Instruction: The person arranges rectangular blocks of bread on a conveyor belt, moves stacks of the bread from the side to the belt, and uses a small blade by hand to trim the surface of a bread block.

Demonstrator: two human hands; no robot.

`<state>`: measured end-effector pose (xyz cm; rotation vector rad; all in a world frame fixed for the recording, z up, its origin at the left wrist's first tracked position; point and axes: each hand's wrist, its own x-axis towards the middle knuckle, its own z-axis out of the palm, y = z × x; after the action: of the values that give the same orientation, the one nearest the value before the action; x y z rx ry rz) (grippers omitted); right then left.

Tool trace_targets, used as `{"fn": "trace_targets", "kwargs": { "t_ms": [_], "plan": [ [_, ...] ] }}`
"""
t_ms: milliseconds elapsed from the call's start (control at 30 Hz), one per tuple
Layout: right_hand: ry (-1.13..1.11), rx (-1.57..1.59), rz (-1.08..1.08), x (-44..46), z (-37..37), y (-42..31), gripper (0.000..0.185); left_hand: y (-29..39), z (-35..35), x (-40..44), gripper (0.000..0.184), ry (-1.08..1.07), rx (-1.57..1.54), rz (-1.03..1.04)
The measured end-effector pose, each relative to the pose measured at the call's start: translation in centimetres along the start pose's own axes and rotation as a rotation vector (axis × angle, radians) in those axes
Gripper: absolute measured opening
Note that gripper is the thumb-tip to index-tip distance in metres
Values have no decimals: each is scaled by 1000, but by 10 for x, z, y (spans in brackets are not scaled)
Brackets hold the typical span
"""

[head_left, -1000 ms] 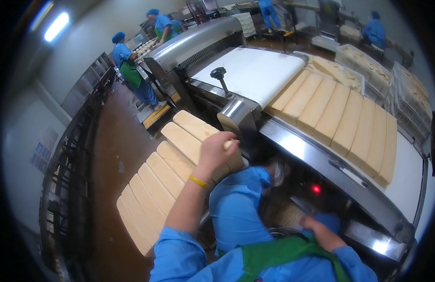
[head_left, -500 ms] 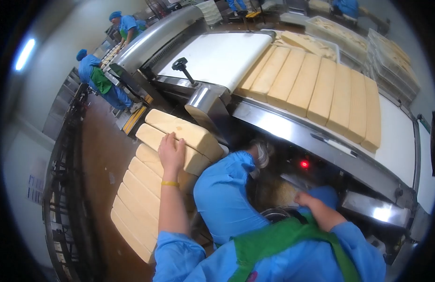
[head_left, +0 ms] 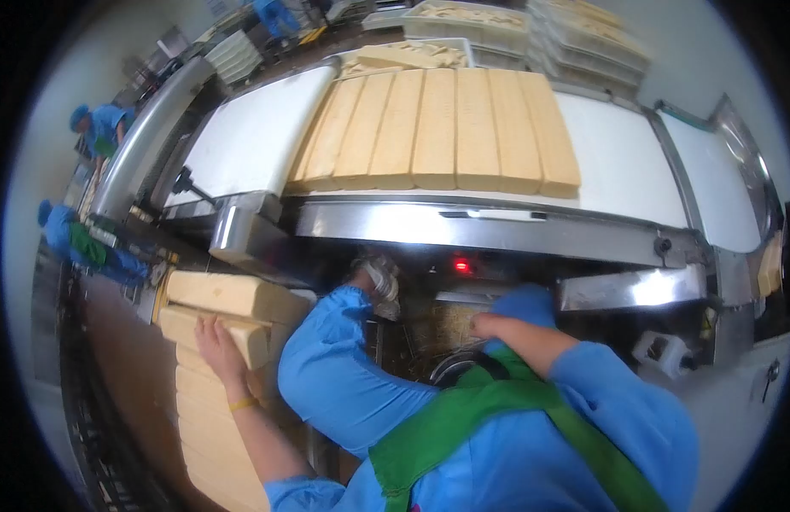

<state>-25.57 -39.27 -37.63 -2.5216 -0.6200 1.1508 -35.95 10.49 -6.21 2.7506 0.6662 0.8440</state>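
Observation:
My left hand (head_left: pixel 217 348) lies on a long pale loaf (head_left: pixel 241 333), its fingers stretched over the top. That loaf belongs to a stack of similar loaves (head_left: pixel 198 397) at my left, and another loaf (head_left: pixel 215 293) lies just beyond it. By my bent knee is my right hand (head_left: pixel 489 327), low under the conveyor. Its fingers are mostly hidden, so I cannot tell whether they hold anything. On the white conveyor belt (head_left: pixel 617 154) ahead, several long loaves (head_left: pixel 437 128) lie side by side.
A metal rail (head_left: pixel 497 232) edges the conveyor, with a red light (head_left: pixel 461 265) beneath. Plastic crates (head_left: pixel 489 21) of bread pieces stand behind. A steel machine cover (head_left: pixel 147 145) is at the left, and people in blue (head_left: pixel 92 243) work beyond it. A white jug (head_left: pixel 662 352) stands at the right.
My view has turned to the right, so the conveyor and stack appear farther left. My left hand stays on the loaf, and my right hand remains by my knee.

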Motion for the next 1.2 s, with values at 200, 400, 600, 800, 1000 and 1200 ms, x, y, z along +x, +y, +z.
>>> {"fn": "trace_targets", "kwargs": {
  "t_ms": [200, 400, 600, 800, 1000, 1200],
  "plan": [
    [-7, -12, -15, -8, -8, -9, 30, -29, 3, -11, 36, 103, -242, -88],
    [-33, -49, 41, -9, -10, -15, 36, 2, -12, -3, 48, 103, -674, -485],
    [-74, -78, -18, -15, -21, -29, 37, 6, -15, -13, 50, 214, -1009, -761],
    [105, 266, -486, -37, -78, -127, 34, 36, -35, -40, 59, 317, -1248, -503],
    [31, 733, -1026, -148, -183, -257, 62, 153, -57, -61, 86, 251, -1083, -94],
    [401, 1124, -1237, -201, -209, -258, 108, 252, -43, -39, 103, -48, -1238, 522]
  ]
}}
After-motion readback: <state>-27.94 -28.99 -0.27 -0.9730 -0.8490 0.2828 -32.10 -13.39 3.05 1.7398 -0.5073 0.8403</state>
